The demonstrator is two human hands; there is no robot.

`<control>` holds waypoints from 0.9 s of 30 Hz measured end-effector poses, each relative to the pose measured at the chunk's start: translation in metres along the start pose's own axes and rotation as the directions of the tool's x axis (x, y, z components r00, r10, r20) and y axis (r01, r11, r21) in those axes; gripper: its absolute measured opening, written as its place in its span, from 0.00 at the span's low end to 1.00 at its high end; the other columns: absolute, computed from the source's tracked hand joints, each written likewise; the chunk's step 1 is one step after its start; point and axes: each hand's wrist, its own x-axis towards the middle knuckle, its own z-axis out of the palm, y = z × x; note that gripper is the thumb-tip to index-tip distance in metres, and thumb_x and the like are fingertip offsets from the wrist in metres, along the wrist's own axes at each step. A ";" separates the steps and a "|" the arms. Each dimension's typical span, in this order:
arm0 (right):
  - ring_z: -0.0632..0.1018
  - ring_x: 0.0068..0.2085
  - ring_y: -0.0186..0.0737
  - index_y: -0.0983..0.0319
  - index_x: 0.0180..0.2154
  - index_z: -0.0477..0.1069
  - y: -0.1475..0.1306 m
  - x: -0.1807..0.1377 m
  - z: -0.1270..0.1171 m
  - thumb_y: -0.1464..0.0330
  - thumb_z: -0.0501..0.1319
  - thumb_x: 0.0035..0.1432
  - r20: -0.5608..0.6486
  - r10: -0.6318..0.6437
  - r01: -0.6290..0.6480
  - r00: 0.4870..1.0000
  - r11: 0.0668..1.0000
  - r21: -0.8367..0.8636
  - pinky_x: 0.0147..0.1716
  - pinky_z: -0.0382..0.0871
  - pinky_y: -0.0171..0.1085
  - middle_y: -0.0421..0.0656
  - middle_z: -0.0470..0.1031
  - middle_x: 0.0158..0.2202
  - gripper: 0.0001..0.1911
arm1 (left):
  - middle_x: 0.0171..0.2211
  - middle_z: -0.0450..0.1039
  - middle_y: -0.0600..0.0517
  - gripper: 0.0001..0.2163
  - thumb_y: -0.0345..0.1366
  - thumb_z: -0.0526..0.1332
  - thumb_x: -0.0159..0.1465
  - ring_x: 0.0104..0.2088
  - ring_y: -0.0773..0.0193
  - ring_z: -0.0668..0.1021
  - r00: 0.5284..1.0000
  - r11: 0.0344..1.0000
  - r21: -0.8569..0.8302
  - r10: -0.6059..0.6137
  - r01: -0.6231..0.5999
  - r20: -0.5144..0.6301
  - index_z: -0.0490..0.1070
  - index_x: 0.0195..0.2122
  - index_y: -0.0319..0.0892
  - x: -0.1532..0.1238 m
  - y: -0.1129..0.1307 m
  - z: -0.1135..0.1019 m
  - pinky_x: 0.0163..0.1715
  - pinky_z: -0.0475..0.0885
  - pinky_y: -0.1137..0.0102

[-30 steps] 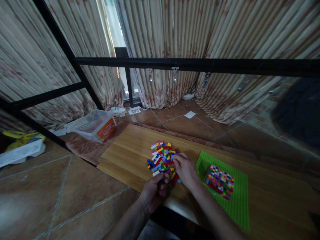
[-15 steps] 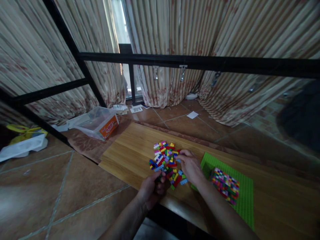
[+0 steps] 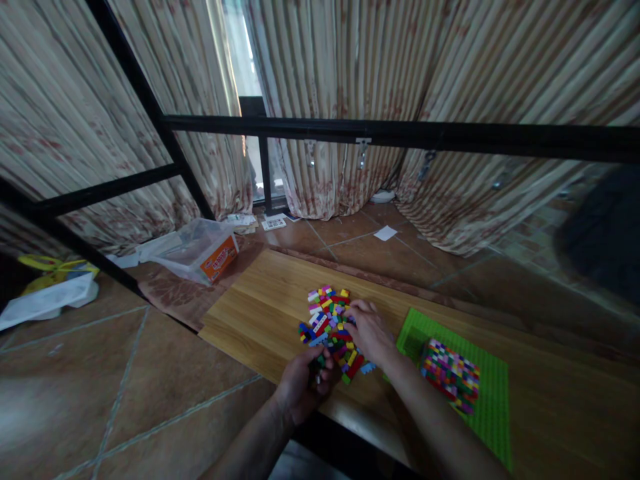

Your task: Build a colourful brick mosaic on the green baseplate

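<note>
A loose pile of small, many-coloured toy building bricks (image 3: 320,325) lies on the wooden board. My left hand (image 3: 304,381) is at the near edge of the pile, its fingers curled around a few small toy bricks (image 3: 320,361); dark green and a whitish bit show between them. Over the right side of the pile reaches my right hand (image 3: 369,330), thumb and forefinger bent and apart above the bricks. To its right, a block of tightly joined bricks (image 3: 453,373) stands on a green studded baseplate (image 3: 493,393), partly behind my right forearm.
The wooden board (image 3: 250,293) spans the middle and right. A clear plastic bin (image 3: 193,250) with an orange label sits on the floor beyond its left end. Black metal bars (image 3: 310,127) cross in front of striped curtains. Papers (image 3: 385,233) lie on the tiles.
My right hand has shifted slightly left and deeper over the pile. My left hand stays at the pile's near edge, turned slightly, with a whitish bit now showing. The camera view has tilted slightly.
</note>
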 end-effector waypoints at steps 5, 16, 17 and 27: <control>0.68 0.45 0.42 0.59 0.31 0.70 0.004 -0.006 0.003 0.73 0.62 0.49 -0.054 0.042 -0.036 0.998 0.994 0.107 0.46 0.62 0.40 0.42 0.69 0.42 0.05 | 0.22 0.64 0.56 0.06 0.35 0.60 0.57 0.18 0.77 0.65 1.000 1.000 0.020 -0.006 0.005 0.021 0.67 0.31 0.37 -0.001 -0.001 -0.002 0.13 0.50 0.82; 0.72 0.43 0.39 0.59 0.30 0.69 -0.042 -0.060 -0.022 0.72 0.58 0.53 -0.046 0.088 -0.052 0.995 0.857 0.513 0.43 0.65 0.38 0.41 0.71 0.38 0.03 | 0.23 0.66 0.54 0.13 0.42 0.65 0.54 0.17 0.77 0.64 0.988 0.976 0.172 0.115 -0.132 0.106 0.68 0.28 0.36 -0.002 -0.014 0.005 0.14 0.48 0.80; 0.72 0.42 0.39 0.59 0.29 0.70 -0.045 -0.064 -0.021 0.72 0.58 0.53 -0.035 0.097 -0.064 0.995 0.846 0.529 0.43 0.65 0.38 0.41 0.71 0.38 0.04 | 0.22 0.66 0.55 0.13 0.42 0.65 0.53 0.17 0.78 0.63 0.986 0.976 0.173 0.109 -0.131 0.126 0.68 0.28 0.36 -0.003 -0.015 0.005 0.14 0.47 0.80; 0.71 0.44 0.39 0.58 0.34 0.73 -0.043 -0.054 -0.019 0.70 0.56 0.58 0.035 -0.029 0.009 0.999 0.876 0.483 0.45 0.65 0.40 0.42 0.72 0.40 0.08 | 0.15 0.55 0.60 0.14 0.41 0.64 0.56 0.15 0.79 0.54 0.973 0.986 0.102 0.105 -0.128 0.205 0.65 0.24 0.36 -0.002 -0.014 0.000 0.14 0.41 0.80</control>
